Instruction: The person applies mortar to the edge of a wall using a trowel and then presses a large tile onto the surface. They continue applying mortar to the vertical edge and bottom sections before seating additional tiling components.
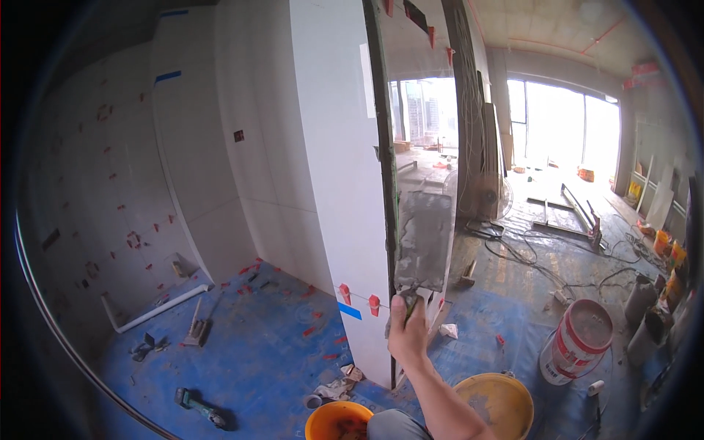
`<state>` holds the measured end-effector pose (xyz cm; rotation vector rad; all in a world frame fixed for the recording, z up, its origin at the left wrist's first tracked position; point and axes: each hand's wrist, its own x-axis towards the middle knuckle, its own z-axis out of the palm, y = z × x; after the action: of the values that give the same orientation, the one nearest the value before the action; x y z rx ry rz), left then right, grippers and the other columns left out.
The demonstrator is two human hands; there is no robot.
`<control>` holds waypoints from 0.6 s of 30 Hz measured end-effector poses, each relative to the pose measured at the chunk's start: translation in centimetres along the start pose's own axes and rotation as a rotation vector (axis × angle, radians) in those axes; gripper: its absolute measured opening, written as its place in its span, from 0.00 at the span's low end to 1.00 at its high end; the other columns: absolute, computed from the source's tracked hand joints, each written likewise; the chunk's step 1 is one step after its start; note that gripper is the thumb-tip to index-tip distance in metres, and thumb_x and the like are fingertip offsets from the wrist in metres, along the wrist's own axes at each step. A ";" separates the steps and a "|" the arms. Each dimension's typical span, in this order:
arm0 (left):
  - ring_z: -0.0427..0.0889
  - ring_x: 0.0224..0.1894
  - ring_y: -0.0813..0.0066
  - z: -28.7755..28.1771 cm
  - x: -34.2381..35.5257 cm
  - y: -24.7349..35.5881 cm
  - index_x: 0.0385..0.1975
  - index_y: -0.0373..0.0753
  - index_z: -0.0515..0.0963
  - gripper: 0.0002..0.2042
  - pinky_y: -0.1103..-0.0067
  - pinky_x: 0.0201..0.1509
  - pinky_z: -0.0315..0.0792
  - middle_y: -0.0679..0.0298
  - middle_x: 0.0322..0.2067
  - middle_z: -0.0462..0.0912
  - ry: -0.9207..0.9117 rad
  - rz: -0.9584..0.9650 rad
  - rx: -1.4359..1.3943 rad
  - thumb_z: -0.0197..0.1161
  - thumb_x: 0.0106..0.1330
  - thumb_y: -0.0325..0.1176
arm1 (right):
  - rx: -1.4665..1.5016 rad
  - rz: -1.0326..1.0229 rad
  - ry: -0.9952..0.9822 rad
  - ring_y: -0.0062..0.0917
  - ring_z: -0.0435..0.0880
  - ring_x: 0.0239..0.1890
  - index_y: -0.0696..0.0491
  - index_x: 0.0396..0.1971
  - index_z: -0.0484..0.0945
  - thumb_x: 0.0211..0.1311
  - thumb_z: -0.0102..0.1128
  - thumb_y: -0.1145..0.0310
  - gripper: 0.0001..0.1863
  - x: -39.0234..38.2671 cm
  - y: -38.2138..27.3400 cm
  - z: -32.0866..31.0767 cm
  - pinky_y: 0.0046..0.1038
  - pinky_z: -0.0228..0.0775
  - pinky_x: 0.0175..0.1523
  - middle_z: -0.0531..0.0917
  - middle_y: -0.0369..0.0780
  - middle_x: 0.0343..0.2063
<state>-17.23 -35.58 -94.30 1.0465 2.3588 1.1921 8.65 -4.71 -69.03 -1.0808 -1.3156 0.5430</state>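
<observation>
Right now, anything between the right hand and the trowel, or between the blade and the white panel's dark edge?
Nothing visible. The right hand grips the trowel; its blade stands alongside the dark edge, contact unclear. The red clips sit on the panel's face, left of the hand.
</observation>
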 end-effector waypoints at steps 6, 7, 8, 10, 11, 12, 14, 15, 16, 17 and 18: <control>0.86 0.29 0.59 0.7 0.3 -5.6 0.38 0.35 0.81 0.14 0.66 0.36 0.77 0.54 0.27 0.86 0.003 0.030 0.086 0.63 0.63 0.40 | -0.085 -0.019 -0.082 0.56 0.78 0.47 0.59 0.51 0.68 0.69 0.40 0.38 0.34 3.9 -8.1 0.1 0.46 0.68 0.53 0.79 0.59 0.42; 0.86 0.29 0.60 1.0 0.9 -7.4 0.38 0.35 0.81 0.14 0.67 0.35 0.78 0.54 0.27 0.86 0.020 0.035 0.075 0.63 0.63 0.41 | -0.077 0.001 -0.090 0.56 0.78 0.47 0.59 0.51 0.68 0.69 0.40 0.38 0.34 4.7 -9.4 0.2 0.46 0.68 0.53 0.79 0.59 0.42; 0.86 0.28 0.62 1.8 1.2 -8.5 0.38 0.35 0.81 0.13 0.69 0.34 0.78 0.55 0.27 0.86 0.041 0.058 0.117 0.63 0.64 0.40 | -0.070 0.010 -0.122 0.56 0.77 0.48 0.60 0.51 0.67 0.69 0.39 0.39 0.35 5.3 -10.0 0.2 0.46 0.67 0.53 0.79 0.60 0.43; 0.86 0.28 0.63 3.6 1.6 -8.0 0.37 0.35 0.81 0.13 0.69 0.34 0.78 0.56 0.27 0.86 -0.016 0.054 0.068 0.63 0.64 0.39 | -0.094 0.037 -0.144 0.57 0.77 0.49 0.60 0.52 0.67 0.69 0.39 0.39 0.35 4.9 -8.9 -0.4 0.46 0.67 0.54 0.78 0.61 0.43; 0.86 0.27 0.63 3.7 1.6 -7.3 0.36 0.35 0.81 0.12 0.70 0.34 0.78 0.56 0.26 0.86 -0.031 0.054 0.015 0.62 0.64 0.39 | -0.107 0.042 -0.141 0.57 0.77 0.49 0.61 0.52 0.66 0.70 0.40 0.39 0.35 4.3 -7.8 -0.3 0.46 0.67 0.54 0.78 0.61 0.44; 0.86 0.27 0.63 3.4 1.1 -6.5 0.36 0.35 0.81 0.12 0.70 0.34 0.78 0.56 0.26 0.86 -0.038 0.040 0.019 0.62 0.64 0.39 | -0.116 0.041 -0.139 0.57 0.76 0.49 0.61 0.52 0.65 0.70 0.41 0.40 0.35 3.7 -6.9 0.1 0.46 0.66 0.55 0.78 0.61 0.44; 0.86 0.28 0.64 3.4 0.6 -4.9 0.35 0.34 0.81 0.12 0.70 0.35 0.77 0.56 0.26 0.86 -0.061 0.031 -0.023 0.61 0.65 0.38 | -0.146 0.067 -0.122 0.60 0.76 0.46 0.63 0.49 0.64 0.70 0.44 0.43 0.32 1.4 -4.6 0.4 0.48 0.66 0.51 0.77 0.63 0.41; 0.86 0.28 0.64 2.8 0.5 -5.2 0.35 0.34 0.81 0.12 0.70 0.35 0.77 0.56 0.26 0.86 -0.051 0.029 -0.014 0.61 0.65 0.38 | -0.142 0.087 -0.113 0.63 0.75 0.43 0.64 0.47 0.63 0.70 0.47 0.47 0.30 0.1 -3.7 0.9 0.51 0.66 0.48 0.77 0.65 0.39; 0.86 0.29 0.64 2.8 0.6 -5.6 0.35 0.34 0.81 0.11 0.70 0.36 0.77 0.56 0.26 0.86 -0.072 0.027 -0.013 0.61 0.65 0.38 | -0.143 0.092 -0.108 0.63 0.75 0.43 0.64 0.47 0.63 0.70 0.47 0.47 0.30 -0.9 -2.7 0.8 0.51 0.66 0.48 0.77 0.65 0.39; 0.86 0.29 0.64 2.8 0.7 -6.0 0.35 0.34 0.81 0.11 0.69 0.36 0.77 0.57 0.26 0.86 -0.093 0.025 -0.012 0.61 0.65 0.37 | -0.135 0.151 -0.152 0.63 0.74 0.44 0.64 0.48 0.62 0.70 0.47 0.47 0.29 -1.8 -1.7 0.7 0.50 0.66 0.49 0.76 0.65 0.40; 0.86 0.29 0.64 2.6 0.8 -5.4 0.35 0.34 0.81 0.11 0.69 0.36 0.77 0.57 0.26 0.86 -0.095 0.027 -0.007 0.61 0.65 0.37 | -0.125 0.210 -0.197 0.63 0.74 0.45 0.63 0.49 0.61 0.70 0.48 0.48 0.29 -2.7 -0.7 0.8 0.50 0.66 0.50 0.76 0.65 0.41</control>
<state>-18.95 -35.66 -100.12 1.1105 2.2732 1.1334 7.08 -7.04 -69.84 -1.3036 -1.4304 0.7472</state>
